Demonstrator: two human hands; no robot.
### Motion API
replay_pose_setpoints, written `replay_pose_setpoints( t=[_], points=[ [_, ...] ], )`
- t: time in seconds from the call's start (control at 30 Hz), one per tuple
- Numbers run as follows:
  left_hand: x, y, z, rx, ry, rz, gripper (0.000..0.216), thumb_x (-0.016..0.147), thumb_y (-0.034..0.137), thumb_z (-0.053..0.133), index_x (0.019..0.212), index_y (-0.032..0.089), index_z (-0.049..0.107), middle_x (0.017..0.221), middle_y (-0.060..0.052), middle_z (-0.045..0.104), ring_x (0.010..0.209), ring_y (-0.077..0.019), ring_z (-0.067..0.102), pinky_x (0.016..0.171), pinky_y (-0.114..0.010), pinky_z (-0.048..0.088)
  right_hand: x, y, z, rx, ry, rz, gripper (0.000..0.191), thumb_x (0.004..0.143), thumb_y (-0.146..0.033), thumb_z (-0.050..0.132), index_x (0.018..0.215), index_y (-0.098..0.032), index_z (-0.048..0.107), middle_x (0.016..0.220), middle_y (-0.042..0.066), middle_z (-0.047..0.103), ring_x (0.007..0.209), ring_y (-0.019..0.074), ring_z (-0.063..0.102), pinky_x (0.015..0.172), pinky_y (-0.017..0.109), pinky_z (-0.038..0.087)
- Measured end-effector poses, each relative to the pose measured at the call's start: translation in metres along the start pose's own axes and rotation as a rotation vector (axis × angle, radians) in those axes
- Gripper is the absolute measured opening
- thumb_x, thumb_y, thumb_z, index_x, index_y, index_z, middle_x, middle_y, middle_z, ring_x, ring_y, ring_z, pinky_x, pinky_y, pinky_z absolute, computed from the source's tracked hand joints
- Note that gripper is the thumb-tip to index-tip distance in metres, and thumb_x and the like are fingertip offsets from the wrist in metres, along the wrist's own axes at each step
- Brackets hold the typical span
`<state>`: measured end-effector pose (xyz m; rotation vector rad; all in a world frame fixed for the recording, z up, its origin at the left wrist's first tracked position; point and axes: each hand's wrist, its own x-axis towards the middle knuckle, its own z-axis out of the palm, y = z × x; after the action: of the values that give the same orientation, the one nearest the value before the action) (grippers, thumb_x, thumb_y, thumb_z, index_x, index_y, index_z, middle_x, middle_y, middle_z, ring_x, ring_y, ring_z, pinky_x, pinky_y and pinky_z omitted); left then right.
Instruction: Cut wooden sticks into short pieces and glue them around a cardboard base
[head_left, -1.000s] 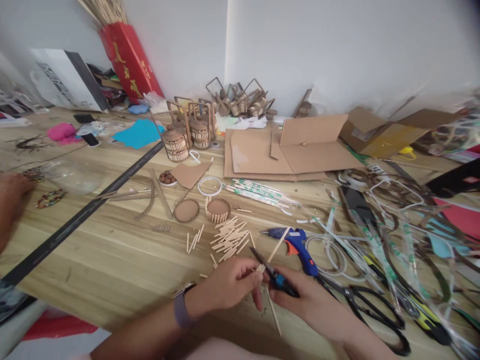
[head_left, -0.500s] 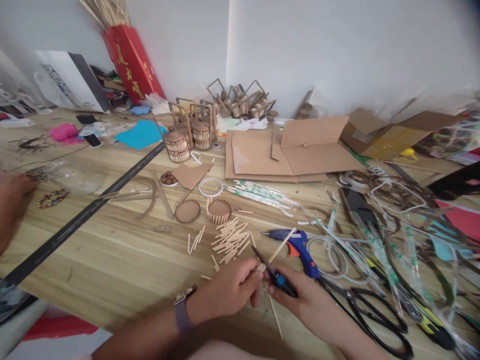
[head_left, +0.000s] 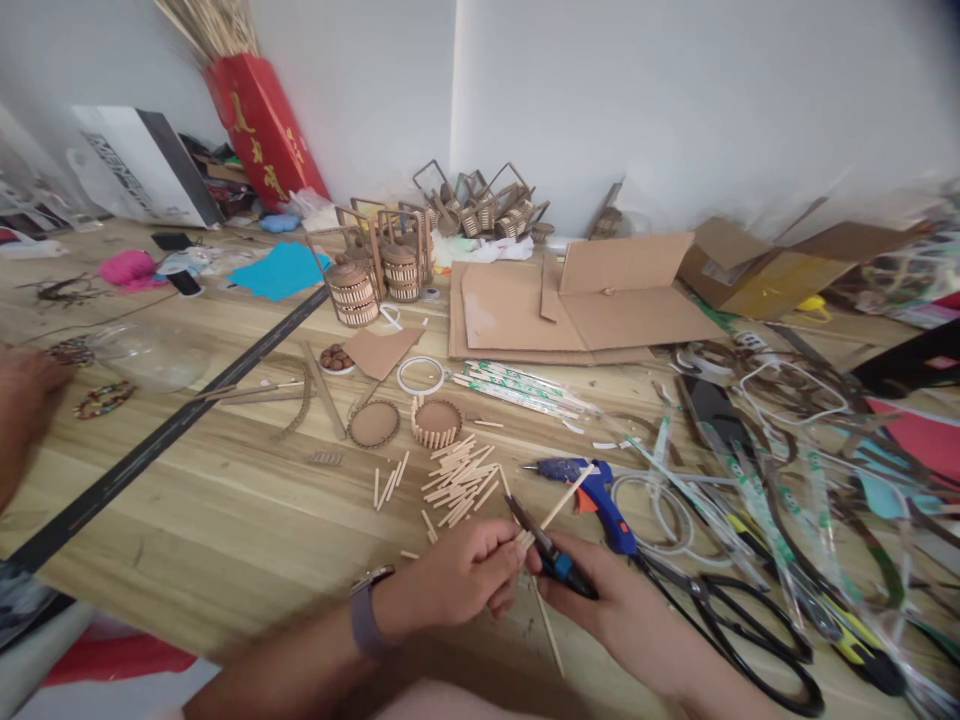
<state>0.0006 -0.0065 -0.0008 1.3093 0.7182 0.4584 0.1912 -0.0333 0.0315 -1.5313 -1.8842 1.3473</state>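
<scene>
My left hand (head_left: pixel 469 570), with a watch on its wrist, is closed in a pinch on a thin wooden stick (head_left: pixel 568 497) that slants up to the right. My right hand (head_left: pixel 600 590) grips pliers (head_left: pixel 556 560) with dark jaws and a black-and-blue handle; the jaws lie against the stick close to my left fingertips. Just beyond the hands is a pile of short cut sticks (head_left: pixel 461 482). Behind it stand a round cardboard piece edged with upright sticks (head_left: pixel 436 421) and a flat cardboard disc with a rim (head_left: pixel 374 424). Another stick (head_left: pixel 547 625) lies below the hands.
A blue glue gun (head_left: pixel 592 485) and black scissors (head_left: pixel 750 630) lie at the right among coiled strips. Flattened cardboard (head_left: pixel 637 310) and small lidded baskets (head_left: pixel 354 290) stand farther back. Another person's hand (head_left: pixel 26 400) rests at the left edge near beaded bracelets (head_left: pixel 103 399).
Both hands hold almost the same pose around the stick and pliers. The view has shifted very slightly; nothing has been let go.
</scene>
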Motion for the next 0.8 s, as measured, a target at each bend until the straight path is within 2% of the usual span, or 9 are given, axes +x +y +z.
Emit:
replay_pose_setpoints(
  t=[0.1, 0.23, 0.5, 0.8],
  points=[
    [-0.0002, 0.0012, -0.0003, 0.007, 0.012, 0.018, 0.057, 0.088, 0.072, 0.04, 0.087, 0.017, 0.053, 0.051, 0.009, 0.039, 0.046, -0.0088, 0.039, 0.051, -0.022, 0.036, 0.0005, -0.0011, 0.0033, -0.002, 0.033, -0.001, 0.008, 0.082, -0.03, 0.054, 0.08, -0.022, 0.057, 0.078, -0.001, 0.064, 0.077, 0.0194, 0.06, 0.073, 0.027, 0.049],
    [0.0011, 0.0028, -0.0015, -0.064, 0.011, 0.01, 0.056, 0.086, 0.072, 0.044, 0.087, 0.017, 0.053, 0.05, 0.008, 0.041, 0.046, -0.0086, 0.038, 0.049, -0.022, 0.033, 0.0021, 0.0013, 0.0033, 0.018, 0.004, -0.014, 0.012, 0.085, -0.033, 0.053, 0.082, -0.022, 0.056, 0.081, 0.0, 0.063, 0.08, 0.0196, 0.059, 0.075, 0.028, 0.048],
    [0.0057, 0.0069, -0.0005, -0.506, -0.057, -0.01, 0.043, 0.078, 0.058, 0.064, 0.08, 0.017, 0.055, 0.041, 0.011, 0.034, 0.038, -0.0067, 0.031, 0.046, -0.023, 0.029, 0.0041, -0.0005, -0.0016, 0.12, -0.051, -0.046, 0.018, 0.088, -0.038, 0.054, 0.093, -0.021, 0.059, 0.09, 0.001, 0.064, 0.09, 0.0202, 0.06, 0.084, 0.03, 0.049],
    [0.0081, 0.001, 0.0017, -0.603, -0.056, -0.046, 0.039, 0.076, 0.053, 0.069, 0.08, 0.015, 0.058, 0.039, 0.012, 0.034, 0.035, -0.0063, 0.028, 0.043, -0.023, 0.024, 0.0033, 0.002, 0.0035, 0.056, 0.001, -0.029, 0.014, 0.084, -0.031, 0.054, 0.092, -0.021, 0.06, 0.09, 0.002, 0.065, 0.09, 0.0212, 0.061, 0.082, 0.03, 0.049]
  ],
)
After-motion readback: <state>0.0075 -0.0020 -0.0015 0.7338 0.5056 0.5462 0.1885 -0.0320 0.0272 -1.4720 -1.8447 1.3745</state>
